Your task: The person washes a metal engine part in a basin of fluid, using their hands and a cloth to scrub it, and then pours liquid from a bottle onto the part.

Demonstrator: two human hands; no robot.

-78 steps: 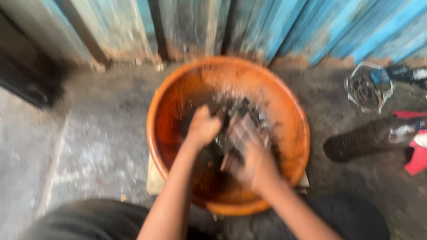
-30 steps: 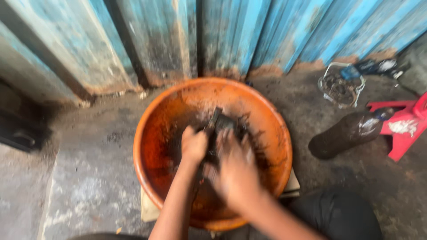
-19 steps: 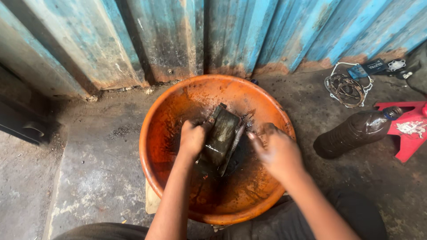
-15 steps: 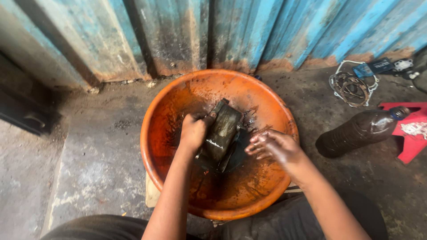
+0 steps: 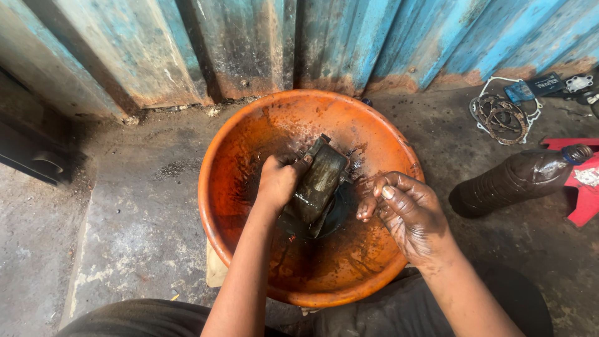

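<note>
A: On the far left, a dark metal frame [image 5: 31,159] at the edge of the concrete floor [image 5: 131,218]. Behind, a blue corrugated wall [image 5: 349,37].

B: And in the middle?

A: Orange basin [image 5: 237,156], smeared with dark oily liquid. Inside it, the left hand [image 5: 277,181], closed tight around the left side of a greasy metal part [image 5: 319,181]. Held up off the basin bottom, tilted, long axis running from lower left to upper right, top end toward the wall.

B: Right hand?

A: Right hand [image 5: 409,212] just right of the part, above the basin's right rim. Not touching the part; a small gap between. Fingers curled and bunched together, wet with oil. Perhaps pinching something small, but too dark to tell, so probably holding nothing.

B: So the nearer hand?

A: Left, already clamped on. Right close beside the part's right face, hands apart from each other.

B: Further right?

A: Brown plastic bottle [image 5: 518,181] lying on its side on the floor, cap toward a red thing [image 5: 583,200]. Behind these, near the wall, a round gasket-like piece [image 5: 499,115] with a white outline, and a small blue packet [image 5: 530,87].
</note>
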